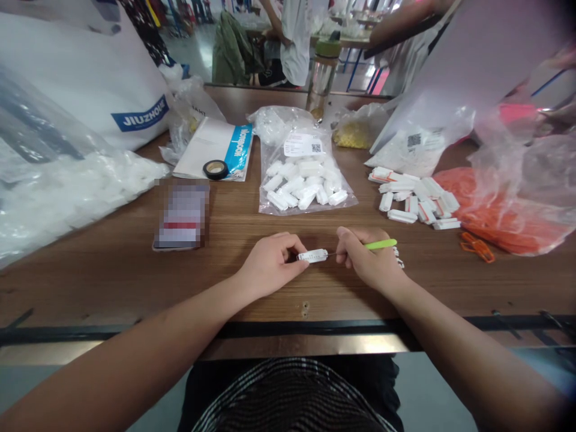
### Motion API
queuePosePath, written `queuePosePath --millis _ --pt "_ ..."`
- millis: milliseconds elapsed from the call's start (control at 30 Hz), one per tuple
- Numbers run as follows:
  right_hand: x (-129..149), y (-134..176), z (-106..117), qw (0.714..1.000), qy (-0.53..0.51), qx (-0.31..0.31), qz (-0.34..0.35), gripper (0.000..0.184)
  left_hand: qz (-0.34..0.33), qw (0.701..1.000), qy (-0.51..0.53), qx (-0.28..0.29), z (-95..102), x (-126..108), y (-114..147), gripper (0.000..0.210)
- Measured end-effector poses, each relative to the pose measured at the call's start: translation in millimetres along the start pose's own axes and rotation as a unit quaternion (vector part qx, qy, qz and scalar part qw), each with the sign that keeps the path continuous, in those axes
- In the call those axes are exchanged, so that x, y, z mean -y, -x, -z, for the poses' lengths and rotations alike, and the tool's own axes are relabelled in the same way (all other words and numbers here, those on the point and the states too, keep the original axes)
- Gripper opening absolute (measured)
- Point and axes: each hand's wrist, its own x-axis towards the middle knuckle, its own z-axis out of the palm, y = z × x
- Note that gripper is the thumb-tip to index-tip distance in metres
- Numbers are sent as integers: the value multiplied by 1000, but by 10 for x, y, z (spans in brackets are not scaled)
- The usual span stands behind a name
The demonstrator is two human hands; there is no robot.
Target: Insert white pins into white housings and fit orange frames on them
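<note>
Between its thumb and fingers, my left hand (273,264) pinches a small white plastic connector housing (314,256) just above the table. My right hand (366,255) is closed round a tool with a bright green handle (380,244); its thin metal tip reaches the right end of the housing. A few small white pieces (398,258) lie partly hidden beside the right hand. Farther right is a loose pile of white housings (420,198), some with orange strips. A clear bag of white housings (306,180) lies beyond my hands.
On the left are a phone (182,216), a notebook (211,147) with a roll of black tape (215,169), and a large bag of white parts (67,198). A bottle (322,78) stands at the back. Orange parts in a bag (504,207) lie right, near loose orange pieces (477,246).
</note>
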Motion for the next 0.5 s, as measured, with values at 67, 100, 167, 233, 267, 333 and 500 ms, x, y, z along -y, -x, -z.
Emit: queuePosePath --millis 67,100,167,233,267,333,500 --pt "24 -8 -5 1000 17 5 10 49 -1 1000 1 -2 -5 9 0 6" --pt "39 -14 -10 1000 25 7 13 49 -1 1000 2 -2 -9 14 0 6" --pt "69 -26 -22 999 37 12 13 48 1 1000 4 -4 -17 22 1 6" --pt "87 -30 -33 999 41 13 13 49 3 1000 6 -4 -22 24 1 7" --pt "89 -28 -34 999 40 12 13 49 4 1000 6 -4 -23 23 0 6" --pt "82 -17 -27 999 30 1 12 49 4 1000 5 -2 -20 18 -2 6" --pt "43 6 11 998 -25 -47 -30 48 -4 1000 6 -2 -9 14 -2 6"
